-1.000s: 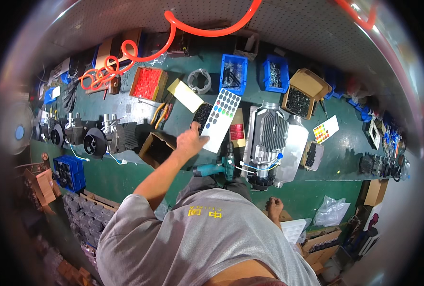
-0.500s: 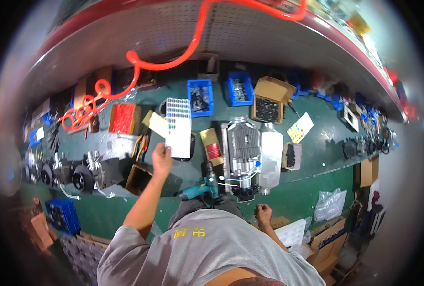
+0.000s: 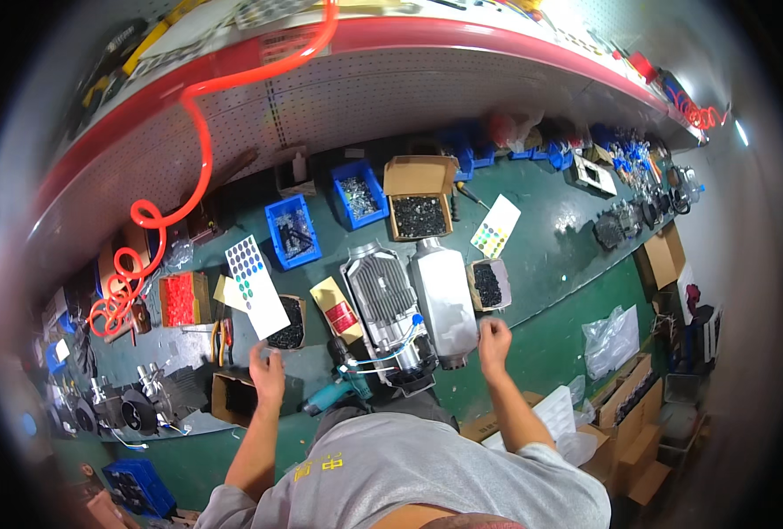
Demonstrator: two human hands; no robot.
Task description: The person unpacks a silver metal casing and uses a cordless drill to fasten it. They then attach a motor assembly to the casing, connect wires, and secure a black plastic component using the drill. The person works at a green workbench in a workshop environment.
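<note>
My left hand [image 3: 268, 374] is just below the lower end of a white sticker sheet [image 3: 264, 304], its thumb and forefinger apart. Rows of dark and green oval stickers cover the sheet's upper part; it lies partly over a small box of black parts [image 3: 291, 323]. Beside the lower right end of a smooth silver cover [image 3: 445, 300], my right hand [image 3: 494, 345] is closed with curled fingers; what they hold, if anything, is hidden. Left of that cover sits a finned metal heater-like unit [image 3: 381, 295] with blue and white wires. A teal power drill [image 3: 337, 391] lies below it.
Blue bins of small metal parts [image 3: 291, 231] and an open carton of black screws [image 3: 419, 216] stand behind. A second sticker sheet [image 3: 497, 226] lies to the right. A box of red parts [image 3: 180, 300] is at left. A coiled red hose [image 3: 202, 141] hangs above.
The view has turned, shifting the bench in the picture. My left hand has let go of the sticker sheet, which now rests lower. My right hand has risen to the silver cover's end.
</note>
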